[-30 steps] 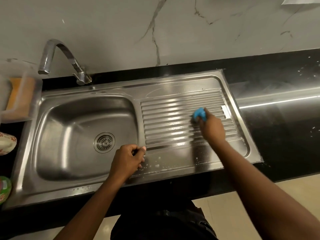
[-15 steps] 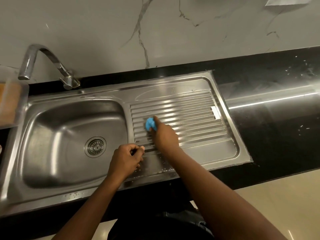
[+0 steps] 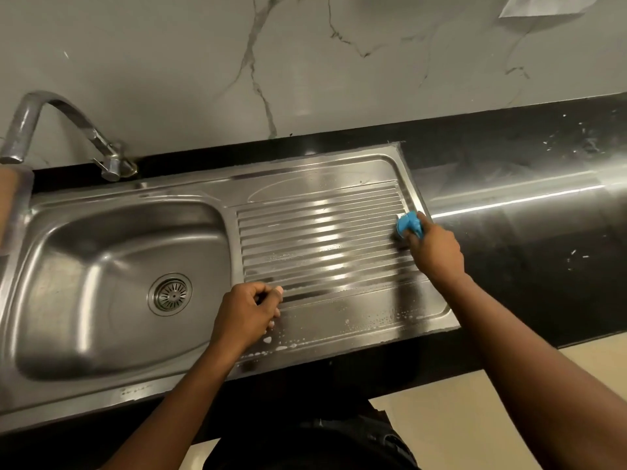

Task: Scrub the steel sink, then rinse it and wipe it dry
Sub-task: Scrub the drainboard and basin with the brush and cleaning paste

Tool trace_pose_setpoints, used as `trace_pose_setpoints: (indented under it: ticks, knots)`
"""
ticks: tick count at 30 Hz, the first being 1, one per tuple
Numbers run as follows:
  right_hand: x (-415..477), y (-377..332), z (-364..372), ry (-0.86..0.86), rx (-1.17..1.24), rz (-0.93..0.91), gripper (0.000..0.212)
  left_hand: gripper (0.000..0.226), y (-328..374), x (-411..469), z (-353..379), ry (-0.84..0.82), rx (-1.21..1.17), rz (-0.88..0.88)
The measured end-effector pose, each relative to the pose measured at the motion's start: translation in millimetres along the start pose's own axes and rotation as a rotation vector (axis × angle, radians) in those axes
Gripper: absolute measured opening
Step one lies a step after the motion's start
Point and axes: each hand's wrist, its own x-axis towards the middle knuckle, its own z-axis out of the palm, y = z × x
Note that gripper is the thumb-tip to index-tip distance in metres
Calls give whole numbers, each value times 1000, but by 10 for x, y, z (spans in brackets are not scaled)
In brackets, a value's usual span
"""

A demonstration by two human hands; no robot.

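Scrubber (image 3: 409,224): right hand (image 3: 437,250) grips it, drainboard (image 3: 322,232) right edge.
Left hand (image 3: 247,313): curled, empty, on sink (image 3: 135,391).
Stage: scrubbing; rinse, wipe undone.

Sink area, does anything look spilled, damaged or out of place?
Nothing damaged or askew. Soap suds dot the front rim of the sink beside the left hand, and white specks scatter the counter beyond the right hand gripping the blue scrubber.
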Motion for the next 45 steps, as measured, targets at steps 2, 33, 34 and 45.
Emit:
trace_pose_setpoints:
  ticks: [2, 33, 34, 45]
  knots:
    - [-13, -41, 32, 4, 15, 1, 52, 26, 13, 2, 31, 2, -2, -2]
    - [105, -121, 176, -29, 19, -147, 56, 26, 110, 15, 296, 35, -27, -52]
    - [75, -43, 142, -24, 0, -142, 56, 25, 120, 27, 295, 24, -24, -49]
    - [287, -393, 292, 2, 57, -38, 55, 24, 73, 88, 56, 17, -14, -43]
